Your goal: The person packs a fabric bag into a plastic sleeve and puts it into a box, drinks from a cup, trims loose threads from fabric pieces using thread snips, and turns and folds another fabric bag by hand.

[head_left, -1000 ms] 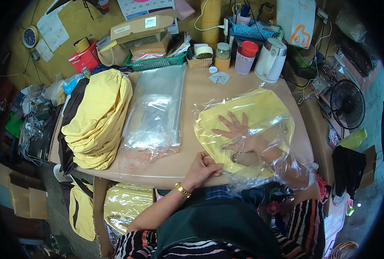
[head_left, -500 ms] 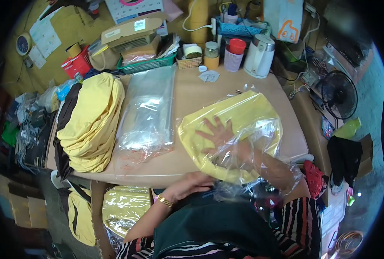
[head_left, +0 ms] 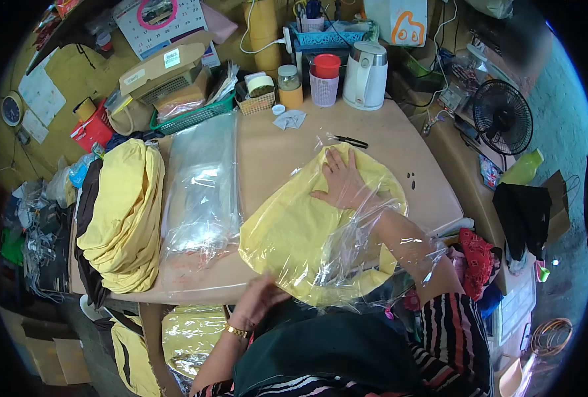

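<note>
A folded yellow cloth piece (head_left: 287,228) lies in a clear plastic bag (head_left: 347,255) at the table's front. My right hand (head_left: 345,184) is flat on the cloth with fingers spread, its forearm running under the clear film. My left hand (head_left: 257,303) is at the near left edge of the bagged cloth, fingers bent together and thumb slightly blurred. It seems to pinch the bag's edge, though the contact is partly hidden. Left of the bag lies a stack of flat clear plastic bags (head_left: 201,188). Beyond it is a pile of yellow cloth pieces (head_left: 123,215) with dark cloth beneath.
Black snips (head_left: 351,141) lie beyond the bagged cloth on the table (head_left: 277,155). A white kettle (head_left: 365,78), cups, a jar and baskets line the back. A black fan (head_left: 503,118) stands at right. Shiny bagged yellow pieces (head_left: 194,334) sit in a box below the front edge.
My right hand has slid farther from me over the cloth. My left hand has shifted to the left along the near edge. The bagged cloth is turned, and the snips are now uncovered.
</note>
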Available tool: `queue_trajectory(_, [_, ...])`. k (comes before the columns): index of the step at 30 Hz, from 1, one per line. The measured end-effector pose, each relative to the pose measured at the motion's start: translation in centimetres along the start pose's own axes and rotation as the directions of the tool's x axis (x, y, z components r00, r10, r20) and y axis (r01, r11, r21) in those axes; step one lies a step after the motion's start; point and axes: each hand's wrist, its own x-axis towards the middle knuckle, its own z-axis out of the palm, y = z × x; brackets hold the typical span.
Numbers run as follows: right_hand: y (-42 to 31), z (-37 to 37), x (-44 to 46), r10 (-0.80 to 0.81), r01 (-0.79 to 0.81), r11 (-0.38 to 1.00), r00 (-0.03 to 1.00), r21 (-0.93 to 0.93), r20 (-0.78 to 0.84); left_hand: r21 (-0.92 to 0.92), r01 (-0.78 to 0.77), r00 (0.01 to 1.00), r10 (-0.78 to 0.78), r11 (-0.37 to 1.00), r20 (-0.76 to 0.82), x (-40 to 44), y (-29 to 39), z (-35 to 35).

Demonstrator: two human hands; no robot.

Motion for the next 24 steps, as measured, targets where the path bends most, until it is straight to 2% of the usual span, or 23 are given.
queue_trajectory(1, [0.2, -0.5, 0.3, -0.017, 0.017, 1.0, 0.998, 0.01, 0.061, -0.001, 0.001, 1.0, -0.001, 1.0, -0.007, 0.3, 0.0, -0.3])
queue_trajectory(3, [0.4, -0.2, 0.8, -0.043, 0.04, 0.999, 0.991, 0.026, 0.127, 0.39, -0.132, 0.983, 0.171, 0.911, -0.067, 1.6, -0.4, -1.3])
queue_trajectory(4, [0.6, 0.6, 1.3, -0.012, 0.0, 0.995, 0.993, 0.098, 0.121, 0.458, -0.145, 0.983, 0.18, 0.877, -0.034, 2.3, -0.9, -2.1])
queue_trajectory(7, [1.3, 1.2, 2.2, 0.009, -0.03, 0.977, 0.994, 0.209, 0.105, 0.474, -0.166, 0.984, 0.176, 0.865, 0.022, 2.4, -2.2, -2.4])
queue_trajectory(9, [0.8, 1.5, 2.3, -0.036, 0.008, 0.964, 0.994, 0.265, 0.104, 0.427, -0.124, 0.988, 0.153, 0.896, -0.033, 2.2, -1.7, -2.0])
queue_trajectory(11, [0.6, 1.4, 2.7, 0.026, -0.05, 0.979, 0.992, 0.198, 0.122, 0.374, -0.108, 0.984, 0.153, 0.921, -0.093, 2.8, 0.2, -1.8])
queue_trajectory(13, [0.3, 1.3, 2.9, -0.01, -0.019, 0.98, 0.99, 0.2, 0.143, 0.157, -0.251, 0.961, 0.266, 0.955, -0.079, 3.5, 1.3, -2.4])
queue_trajectory(14, [0.1, 1.0, 3.0, 0.018, -0.045, 0.982, 0.99, 0.184, 0.143, 0.147, -0.257, 0.956, 0.273, 0.955, -0.103, 3.4, 0.9, -3.0])
queue_trajectory(16, [0.5, 1.8, 3.4, 0.038, -0.058, 0.982, 0.993, 0.178, 0.113, 0.328, -0.237, 0.966, 0.257, 0.914, -0.018, 3.4, 0.3, -3.4])
queue_trajectory(17, [0.7, 2.5, 3.6, 0.025, -0.041, 0.981, 0.996, 0.19, 0.087, 0.324, -0.239, 0.965, 0.262, 0.916, -0.03, 3.4, 0.5, -3.6])
queue_trajectory(19, [0.5, 2.2, 3.6, 0.057, -0.07, 0.988, 0.994, 0.14, 0.098, 0.16, -0.307, 0.935, 0.329, 0.938, -0.135, 3.8, 2.6, -3.5])
queue_trajectory(20, [0.0, 2.4, 3.0, 0.051, -0.065, 0.988, 0.993, 0.142, 0.103, 0.056, -0.292, 0.938, 0.297, 0.955, -0.179, 4.5, 3.4, -3.8])
queue_trajectory(23, [-2.0, 2.0, 1.7, 0.06, -0.07, 0.995, 0.99, 0.073, 0.125, -0.019, -0.372, 0.915, 0.363, 0.928, -0.178, 5.5, 4.8, -2.7])
queue_trajectory(24, [-3.4, 1.6, -0.1, -0.006, -0.004, 0.997, 0.991, 0.072, 0.132, 0.021, -0.322, 0.929, 0.321, 0.946, -0.184, 6.0, 4.8, -3.5])
